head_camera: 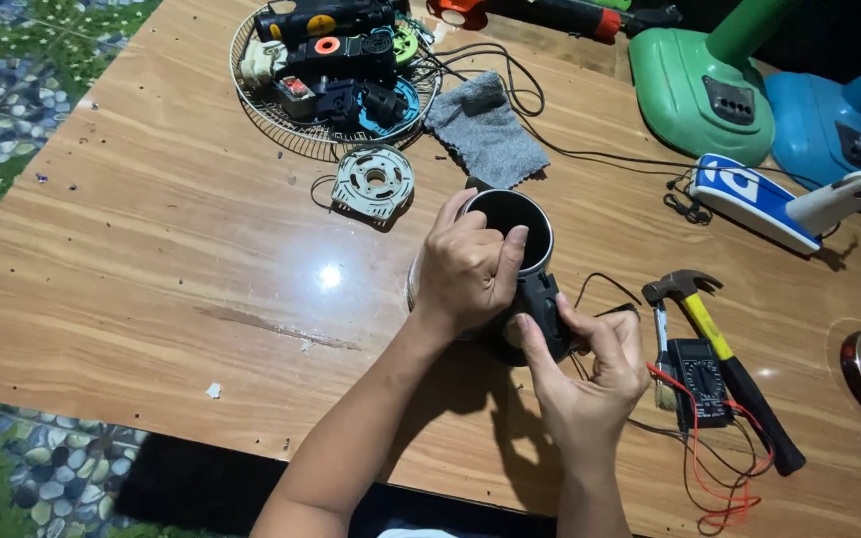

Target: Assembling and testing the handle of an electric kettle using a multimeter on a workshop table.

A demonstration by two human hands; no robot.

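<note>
Two hands work on one kettle (530, 234), which stands near the middle of the table (151, 259), slightly toward the near edge. The left hand (465, 269) is closed over the kettle's rim, thumb hooked inside the dark opening and the fingers wrapped down the outer wall. The right hand (590, 374) comes up from the near side, its fingers and thumb curled shut around the black handle (542, 311) low on the body.

To do this well, I judge the left hand should keep the body pinned upright against the table while the right hand does the fine work at the handle, with small, even pressure rather than a wrench, since the plastic looks easy to crack.

Both forearms rise from the near edge and converge, the left wrist bent down over the rim, the right wrist nearly straight.

Just right of the right hand lie a multimeter (700, 384) with red leads and a hammer (719, 349). A grey cloth (485, 130) lies far of the kettle, beside a fan grille (291, 130) heaped with parts.
</note>
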